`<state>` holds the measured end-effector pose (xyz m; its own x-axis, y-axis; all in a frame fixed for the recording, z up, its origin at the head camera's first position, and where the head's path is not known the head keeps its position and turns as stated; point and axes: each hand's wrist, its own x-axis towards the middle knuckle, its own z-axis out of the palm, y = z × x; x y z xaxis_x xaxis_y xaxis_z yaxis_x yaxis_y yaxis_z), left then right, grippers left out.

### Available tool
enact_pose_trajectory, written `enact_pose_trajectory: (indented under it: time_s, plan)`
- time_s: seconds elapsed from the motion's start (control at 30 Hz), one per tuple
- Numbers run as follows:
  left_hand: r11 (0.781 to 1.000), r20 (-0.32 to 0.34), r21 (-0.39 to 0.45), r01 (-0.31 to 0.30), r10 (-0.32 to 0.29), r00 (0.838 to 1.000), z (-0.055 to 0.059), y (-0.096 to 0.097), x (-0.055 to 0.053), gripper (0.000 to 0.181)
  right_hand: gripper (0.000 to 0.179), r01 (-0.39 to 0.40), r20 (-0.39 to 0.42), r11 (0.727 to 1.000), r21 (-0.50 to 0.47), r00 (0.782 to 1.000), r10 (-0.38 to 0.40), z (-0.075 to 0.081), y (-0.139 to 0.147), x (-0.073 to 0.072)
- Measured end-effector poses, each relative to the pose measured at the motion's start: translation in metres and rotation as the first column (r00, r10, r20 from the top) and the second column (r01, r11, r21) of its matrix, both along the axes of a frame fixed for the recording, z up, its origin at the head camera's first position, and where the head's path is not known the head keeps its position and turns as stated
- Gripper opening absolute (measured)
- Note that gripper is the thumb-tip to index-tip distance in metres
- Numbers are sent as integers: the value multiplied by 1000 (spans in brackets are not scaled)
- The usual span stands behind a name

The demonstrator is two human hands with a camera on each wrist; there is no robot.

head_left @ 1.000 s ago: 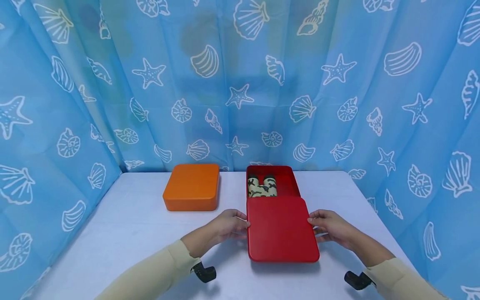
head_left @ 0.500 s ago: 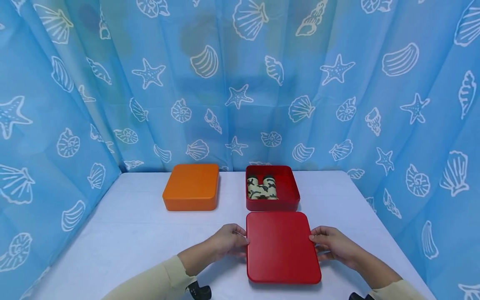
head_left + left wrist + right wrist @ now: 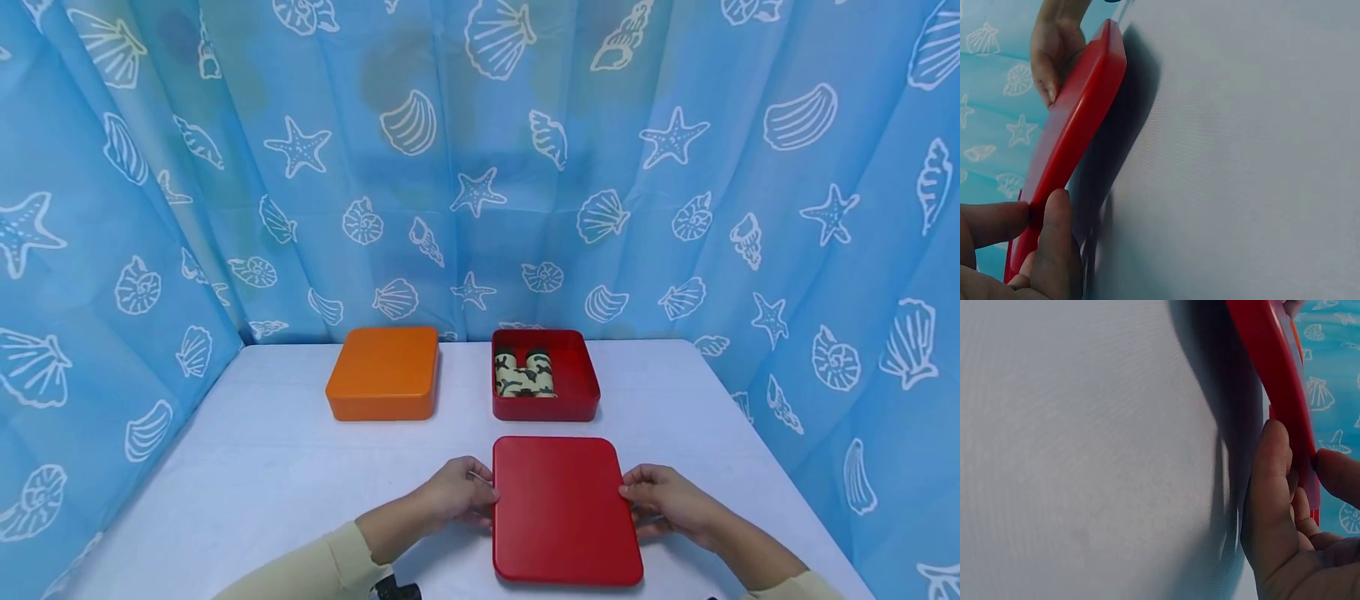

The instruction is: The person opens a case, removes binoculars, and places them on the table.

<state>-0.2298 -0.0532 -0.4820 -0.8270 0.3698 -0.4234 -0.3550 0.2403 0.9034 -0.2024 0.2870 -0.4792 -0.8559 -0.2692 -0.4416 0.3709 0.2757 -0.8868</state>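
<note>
A flat red lid (image 3: pixel 566 510) with rounded corners is held between both hands, its smooth top facing up. My left hand (image 3: pixel 459 493) pinches its left edge, thumb above and fingers below. On the opposite edge my right hand (image 3: pixel 663 502) grips it the same way. In the left wrist view the lid (image 3: pixel 1079 125) is raised over the tabletop, with a dark shadow under it. Behind it stands the uncovered red box (image 3: pixel 547 408). Inside, along its left side, lie camouflage-patterned binoculars (image 3: pixel 523 377).
An orange closed box (image 3: pixel 385 372) stands at the back left of the white-covered table (image 3: pixel 262 467). A blue curtain (image 3: pixel 480 167) with white shells and starfish hangs behind the table and along its sides.
Both hands have drawn the lid back toward the person, off the front of the red box. The box's front wall and more of the binoculars now show.
</note>
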Motion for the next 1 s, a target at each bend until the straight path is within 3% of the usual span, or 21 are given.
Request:
enact_pose_trajectory:
  time_s: [0.37, 0.67, 0.8, 1.0]
  plan:
    - [994, -81, -111, 20, -29, 996, -3, 3, 3, 24, 38, 36, -16, 987, 160, 999, -34, -3, -8, 3]
    - [970, -158, -235, 64, -103, 982, -4, 4, 3, 27, 38, 79, -113, 922, 378, 993, -39, -2, -18, 3]
    - [949, -152, -301, 92, -143, 978, -2, 4, 2, 32, 36, 82, -136, 903, 422, 990, -26, -1, -20, 3]
    - [896, -183, -432, 101, -197, 963, 1, 8, 1, 37, 34, 64, -143, 882, 467, 990, 4, 1, -22, 3]
